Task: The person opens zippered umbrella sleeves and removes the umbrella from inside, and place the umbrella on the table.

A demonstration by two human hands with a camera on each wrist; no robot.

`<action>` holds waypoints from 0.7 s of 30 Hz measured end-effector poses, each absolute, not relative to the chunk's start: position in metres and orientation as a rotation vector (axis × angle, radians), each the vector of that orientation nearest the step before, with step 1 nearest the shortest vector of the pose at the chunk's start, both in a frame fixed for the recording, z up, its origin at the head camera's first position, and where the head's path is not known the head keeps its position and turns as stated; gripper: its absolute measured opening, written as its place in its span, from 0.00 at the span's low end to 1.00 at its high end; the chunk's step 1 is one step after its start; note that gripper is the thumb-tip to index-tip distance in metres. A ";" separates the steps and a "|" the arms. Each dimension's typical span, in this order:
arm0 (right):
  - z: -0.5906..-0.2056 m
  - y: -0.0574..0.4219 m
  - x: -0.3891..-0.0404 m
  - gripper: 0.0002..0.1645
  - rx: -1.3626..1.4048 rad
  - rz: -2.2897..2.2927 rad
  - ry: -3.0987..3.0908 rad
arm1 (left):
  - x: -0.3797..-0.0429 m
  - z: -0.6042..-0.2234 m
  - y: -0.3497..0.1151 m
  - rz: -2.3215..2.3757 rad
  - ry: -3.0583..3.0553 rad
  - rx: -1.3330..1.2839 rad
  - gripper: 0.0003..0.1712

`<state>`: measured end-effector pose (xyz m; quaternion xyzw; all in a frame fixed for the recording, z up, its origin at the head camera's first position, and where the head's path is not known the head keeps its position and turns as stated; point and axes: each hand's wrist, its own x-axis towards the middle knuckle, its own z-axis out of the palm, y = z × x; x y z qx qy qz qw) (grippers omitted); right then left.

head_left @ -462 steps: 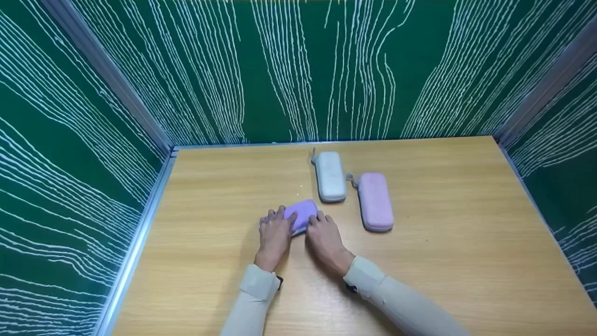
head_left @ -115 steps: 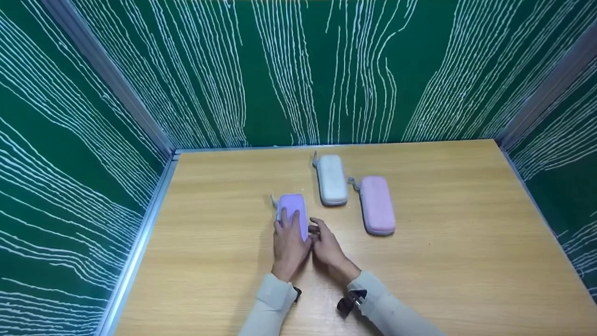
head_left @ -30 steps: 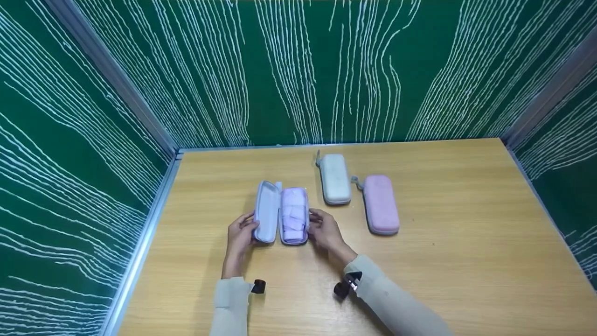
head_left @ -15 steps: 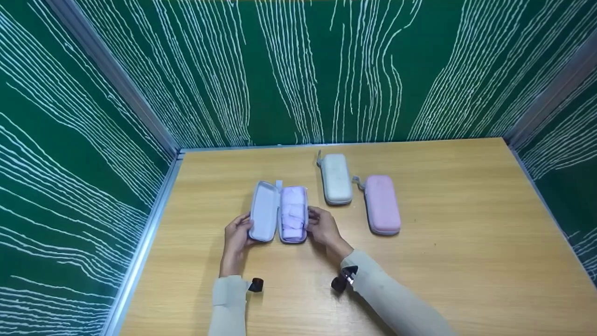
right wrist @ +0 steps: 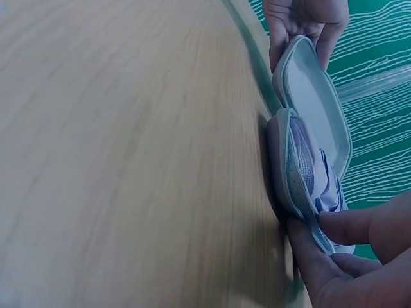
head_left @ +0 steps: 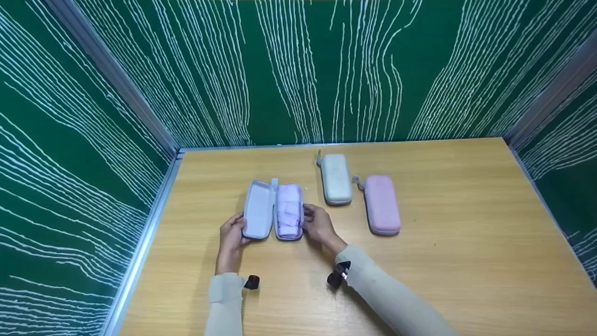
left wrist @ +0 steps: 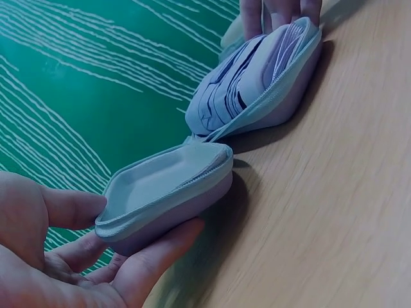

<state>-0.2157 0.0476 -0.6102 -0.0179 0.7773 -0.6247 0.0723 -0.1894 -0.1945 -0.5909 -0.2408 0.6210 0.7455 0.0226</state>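
A purple zip case [head_left: 258,211] lies unzipped on the table in the head view, its pale lining facing up. Its lid is folded out to the left, and a strap loop shows at the far end. In the right half sits a lilac bundle of folded cloth [head_left: 289,210], resembling a compact umbrella. My left hand [head_left: 232,233] holds the lid's outer edge, thumb and fingers on either side of the rim [left wrist: 164,192] in the left wrist view. With thumb and fingers, my right hand [head_left: 318,225] pinches the zip edge of the filled half [right wrist: 295,176].
A closed whitish case [head_left: 336,179] and a closed pink case [head_left: 382,205] lie to the right on the wooden table [head_left: 466,261], each with a strap loop. Green panels with white lines [head_left: 280,70] wall the back and sides.
Earlier the purple case was closed and turned askew under both hands. It was then straightened and opened. Over the last second, both hands and the case have shifted slightly left, the lid lying flatter.
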 end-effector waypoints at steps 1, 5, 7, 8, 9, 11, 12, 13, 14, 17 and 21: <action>-0.610 0.047 -0.216 0.33 -0.063 -1.868 2.347 | -0.190 -0.591 -0.195 2.319 1.909 -0.749 0.26; -0.610 0.046 -0.217 0.32 -0.087 -1.846 2.379 | -0.191 -0.592 -0.197 2.326 1.881 -0.756 0.26; -0.610 0.045 -0.217 0.32 -0.107 -1.808 2.418 | -0.191 -0.593 -0.198 2.315 1.888 -0.761 0.26; -0.610 0.044 -0.218 0.32 -0.119 -1.790 2.440 | -0.191 -0.593 -0.199 2.309 1.888 -0.763 0.26; -0.611 0.044 -0.218 0.32 -0.133 -1.770 2.461 | -0.191 -0.593 -0.200 2.307 1.888 -0.764 0.26; -0.611 0.043 -0.218 0.32 -0.156 -1.729 2.494 | -0.191 -0.593 -0.202 2.303 1.880 -0.771 0.27; -0.610 0.042 -0.219 0.32 -0.169 -1.705 2.516 | -0.191 -0.593 -0.203 2.303 1.877 -0.777 0.27; -0.610 0.042 -0.219 0.32 -0.186 -1.689 2.535 | -0.191 -0.592 -0.203 2.308 1.865 -0.784 0.26; -0.609 0.041 -0.219 0.31 -0.203 -1.671 2.563 | -0.191 -0.592 -0.204 2.312 1.853 -0.787 0.26; -0.605 0.037 -0.218 0.24 -0.281 -1.597 2.704 | -0.191 -0.591 -0.204 2.317 1.829 -0.802 0.26; -0.599 0.026 -0.215 0.23 -0.357 -1.442 2.901 | -0.192 -0.593 -0.204 2.321 1.822 -0.816 0.26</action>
